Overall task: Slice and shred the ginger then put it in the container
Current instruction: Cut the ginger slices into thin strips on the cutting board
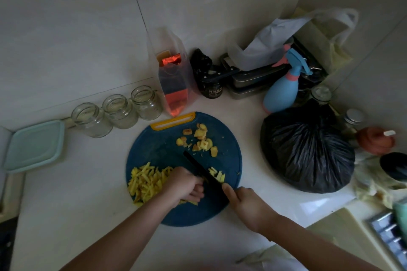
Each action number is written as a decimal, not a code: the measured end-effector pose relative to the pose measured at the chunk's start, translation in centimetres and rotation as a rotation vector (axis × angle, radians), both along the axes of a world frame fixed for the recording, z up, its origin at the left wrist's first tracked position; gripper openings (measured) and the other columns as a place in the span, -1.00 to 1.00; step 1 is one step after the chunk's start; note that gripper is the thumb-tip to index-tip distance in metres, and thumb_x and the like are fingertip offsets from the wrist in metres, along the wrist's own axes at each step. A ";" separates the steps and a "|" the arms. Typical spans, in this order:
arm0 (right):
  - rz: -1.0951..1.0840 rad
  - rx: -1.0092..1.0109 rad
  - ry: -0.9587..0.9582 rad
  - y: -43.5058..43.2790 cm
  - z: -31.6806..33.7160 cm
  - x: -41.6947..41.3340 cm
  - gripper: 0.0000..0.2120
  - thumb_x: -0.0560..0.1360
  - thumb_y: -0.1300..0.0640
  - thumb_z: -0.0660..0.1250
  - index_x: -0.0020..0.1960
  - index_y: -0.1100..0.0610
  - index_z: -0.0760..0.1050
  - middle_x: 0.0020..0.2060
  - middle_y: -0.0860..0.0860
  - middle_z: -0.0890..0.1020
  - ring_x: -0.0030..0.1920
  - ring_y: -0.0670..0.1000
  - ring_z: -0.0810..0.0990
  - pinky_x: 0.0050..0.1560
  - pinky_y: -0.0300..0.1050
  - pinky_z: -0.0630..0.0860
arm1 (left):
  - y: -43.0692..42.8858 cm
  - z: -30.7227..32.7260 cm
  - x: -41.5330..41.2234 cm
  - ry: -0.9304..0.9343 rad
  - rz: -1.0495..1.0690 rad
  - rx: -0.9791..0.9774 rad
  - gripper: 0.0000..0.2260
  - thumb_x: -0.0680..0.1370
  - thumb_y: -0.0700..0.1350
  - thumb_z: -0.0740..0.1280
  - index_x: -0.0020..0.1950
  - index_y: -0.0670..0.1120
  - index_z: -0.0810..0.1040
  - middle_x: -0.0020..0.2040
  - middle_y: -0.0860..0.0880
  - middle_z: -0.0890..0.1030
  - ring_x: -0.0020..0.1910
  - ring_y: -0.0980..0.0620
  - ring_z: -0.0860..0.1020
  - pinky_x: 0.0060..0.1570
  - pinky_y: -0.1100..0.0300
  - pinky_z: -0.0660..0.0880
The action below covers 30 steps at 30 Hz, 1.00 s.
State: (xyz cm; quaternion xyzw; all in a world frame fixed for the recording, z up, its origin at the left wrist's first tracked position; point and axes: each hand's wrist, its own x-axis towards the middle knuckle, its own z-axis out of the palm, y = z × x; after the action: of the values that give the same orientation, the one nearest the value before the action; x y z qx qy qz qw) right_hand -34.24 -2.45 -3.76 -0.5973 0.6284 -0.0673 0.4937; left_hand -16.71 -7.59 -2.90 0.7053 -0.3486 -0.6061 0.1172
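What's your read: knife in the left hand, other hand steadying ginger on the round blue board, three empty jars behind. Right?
One point is wrong: the knife is in the right hand, not the left. The left hand steadies the ginger on the round blue board, with three empty jars behind. The head view shows it.

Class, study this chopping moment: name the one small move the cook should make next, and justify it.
Probably a downward cut: the right hand grips the knife, its blade against ginger seemingly pinned under the left hand. Shreds are piled, but slices lie uncut on the board.
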 end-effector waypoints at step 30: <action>0.734 -0.631 0.726 -4.7 6.0 0.5 -0.64 0.63 -0.13 0.09 0.14 0.10 0.50 -0.07 0.06 0.63 -0.09 0.08 0.63 -0.22 -0.12 0.43 | 3.8 2.7 1.5 -0.810 -1.000 -0.629 -0.19 0.49 0.27 0.27 0.54 0.20 -0.19 0.53 -0.09 -0.35 0.46 -0.19 -0.43 0.42 -0.24 -0.25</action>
State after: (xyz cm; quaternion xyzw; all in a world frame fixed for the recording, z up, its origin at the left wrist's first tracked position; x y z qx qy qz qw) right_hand -33.69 -7.12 2.26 -0.8775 0.4594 0.1325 0.0378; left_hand -15.17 -3.83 -0.23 0.5635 -0.8044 -0.1484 -0.1156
